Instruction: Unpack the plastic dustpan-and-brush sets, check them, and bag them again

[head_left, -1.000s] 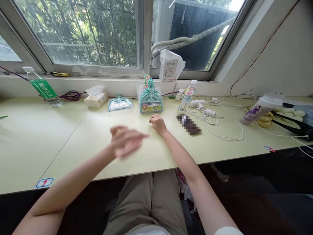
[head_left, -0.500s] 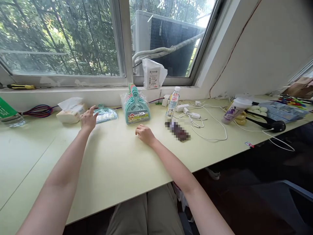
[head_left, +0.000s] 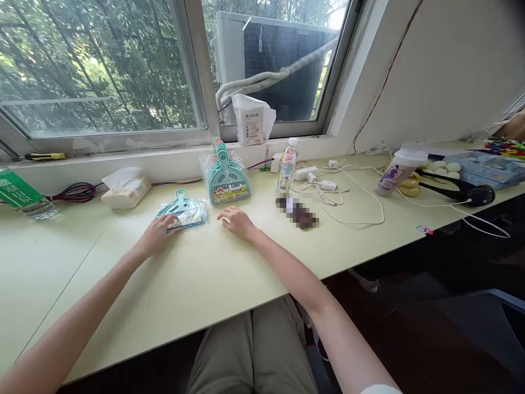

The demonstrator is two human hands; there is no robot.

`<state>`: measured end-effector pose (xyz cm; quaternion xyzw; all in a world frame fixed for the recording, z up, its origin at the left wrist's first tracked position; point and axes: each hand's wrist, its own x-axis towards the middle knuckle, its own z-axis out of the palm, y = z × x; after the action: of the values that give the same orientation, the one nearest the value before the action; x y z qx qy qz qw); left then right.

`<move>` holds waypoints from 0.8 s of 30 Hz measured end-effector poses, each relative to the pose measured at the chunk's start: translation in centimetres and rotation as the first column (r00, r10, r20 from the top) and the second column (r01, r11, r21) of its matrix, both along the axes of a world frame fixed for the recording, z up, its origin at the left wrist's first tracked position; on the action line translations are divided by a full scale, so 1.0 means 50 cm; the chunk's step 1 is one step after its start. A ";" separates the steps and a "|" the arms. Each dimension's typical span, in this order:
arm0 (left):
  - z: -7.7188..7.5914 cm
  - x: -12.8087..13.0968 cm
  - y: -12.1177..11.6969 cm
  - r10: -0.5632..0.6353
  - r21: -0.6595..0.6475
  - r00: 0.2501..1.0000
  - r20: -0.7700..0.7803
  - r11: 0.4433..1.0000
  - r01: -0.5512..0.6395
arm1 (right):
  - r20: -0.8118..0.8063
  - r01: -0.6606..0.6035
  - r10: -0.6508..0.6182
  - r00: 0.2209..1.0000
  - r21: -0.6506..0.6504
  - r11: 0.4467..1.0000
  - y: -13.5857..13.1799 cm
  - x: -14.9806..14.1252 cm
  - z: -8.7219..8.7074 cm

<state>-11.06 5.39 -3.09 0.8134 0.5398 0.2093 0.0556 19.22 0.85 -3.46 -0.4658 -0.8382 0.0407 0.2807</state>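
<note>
My left hand [head_left: 159, 236] has its fingers over the lower left part of a small teal dustpan-and-brush set [head_left: 186, 207], with the thumb at its front edge. The set lies flat on the table in clear wrap, its handle pointing to the window. My right hand [head_left: 238, 223] rests on the tabletop with loosely bent fingers and nothing in it. Just behind it, a nested stack of dustpans [head_left: 228, 178] in several colours leans upright in clear plastic, with a teal one and its label in front.
Left are a tissue pack [head_left: 127, 190], coiled cables [head_left: 77, 192] and a tipped green-labelled bottle [head_left: 24, 194]. Right are an upright drink bottle [head_left: 287, 167], a blurred-out flat object [head_left: 301, 213], white charging cables [head_left: 328, 186] and a lidded cup [head_left: 400, 172]. The table edge [head_left: 266, 302] borders my lap.
My left hand has come down onto the single dustpan-and-brush set, which now lies nearer to me and slightly further right. My right hand stays almost in place. The view has shifted slightly.
</note>
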 end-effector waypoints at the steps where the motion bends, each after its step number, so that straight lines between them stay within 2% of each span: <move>1: 0.001 0.007 -0.044 -0.047 0.018 0.999 -0.014 0.999 0.048 | -0.042 -0.025 0.024 0.999 -0.039 0.999 -0.004 -0.010 -0.001; 3: 0.003 0.022 -0.126 -0.060 0.045 0.998 0.010 0.997 0.059 | -0.071 -0.089 0.080 0.994 -0.127 0.988 -0.014 -0.030 -0.006; 5: 0.010 0.032 -0.192 -0.032 -0.011 0.997 0.072 0.999 0.032 | -0.055 -0.118 0.109 0.992 -0.200 0.973 -0.023 -0.047 -0.014; 8: 0.024 0.025 -0.236 0.151 -0.051 0.952 0.268 0.989 -0.142 | -0.059 -0.104 0.093 0.994 -0.241 0.965 -0.031 -0.060 -0.025; 11: 0.035 -0.008 -0.207 0.317 0.054 0.797 0.514 0.915 -0.399 | -0.096 -0.109 0.089 0.991 -0.237 0.965 -0.038 -0.063 -0.027; 14: 0.044 -0.042 -0.132 0.388 0.070 0.683 0.618 0.839 -0.539 | -0.108 -0.106 0.084 0.991 -0.214 0.971 -0.051 -0.062 -0.024; 16: 0.046 -0.052 -0.081 0.434 0.042 0.647 0.627 0.810 -0.585 | -0.114 -0.105 0.083 0.990 -0.202 0.974 -0.060 -0.061 -0.023; 19: 0.037 -0.048 -0.030 0.453 -0.023 0.605 0.655 0.812 -0.583 | -0.170 -0.122 0.088 0.981 -0.203 0.972 -0.064 -0.058 -0.022; 22: 0.015 -0.040 -0.017 0.473 -0.112 0.518 0.713 0.806 -0.582 | -0.324 -0.140 0.063 0.944 -0.223 0.965 -0.055 -0.053 -0.024; 24: 0.001 -0.039 -0.023 0.472 -0.122 0.496 0.728 0.803 -0.584 | -0.447 -0.141 0.009 0.895 -0.264 0.954 -0.047 -0.049 -0.026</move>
<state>-13.02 4.24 -3.05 0.4567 0.6777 0.5587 0.1413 16.75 -1.48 -4.75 -0.4474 -0.7553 0.2782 0.3899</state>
